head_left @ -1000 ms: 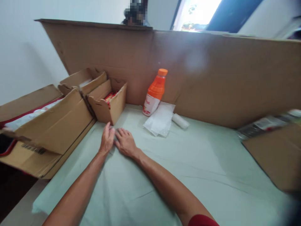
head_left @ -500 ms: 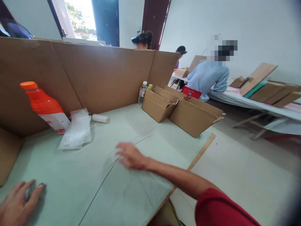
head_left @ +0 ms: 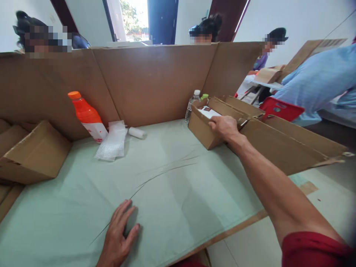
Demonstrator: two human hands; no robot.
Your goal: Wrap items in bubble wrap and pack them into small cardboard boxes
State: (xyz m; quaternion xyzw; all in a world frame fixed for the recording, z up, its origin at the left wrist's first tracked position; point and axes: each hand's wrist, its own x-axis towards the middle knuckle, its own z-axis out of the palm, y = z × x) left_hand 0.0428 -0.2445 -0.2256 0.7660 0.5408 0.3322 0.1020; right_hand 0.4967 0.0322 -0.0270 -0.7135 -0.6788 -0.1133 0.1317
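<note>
My right hand point(head_left: 226, 128) is closed at the front rim of a small cardboard box point(head_left: 204, 129). Its fingers curl beside a white item with a dark brown print point(head_left: 209, 112) inside that box. Whether they grip the rim or something within is hidden. Fingers apart and holding nothing, my left hand point(head_left: 120, 231) rests on the pale green table cover point(head_left: 167, 196). A long crease or thin dark line point(head_left: 155, 177) runs across the cover beyond its fingertips.
An orange bottle point(head_left: 87, 116), bubble wrap point(head_left: 112, 142) and a white roll point(head_left: 137, 132) lie near the cardboard partition point(head_left: 155, 81). A clear bottle point(head_left: 191, 105) stands behind the small box. More boxes sit left point(head_left: 39, 152) and right point(head_left: 289, 144). Several people work beyond.
My right hand has gone from above the table cover to the small box at the back right. The view has turned left, and my left hand now shows farther into the picture.
</note>
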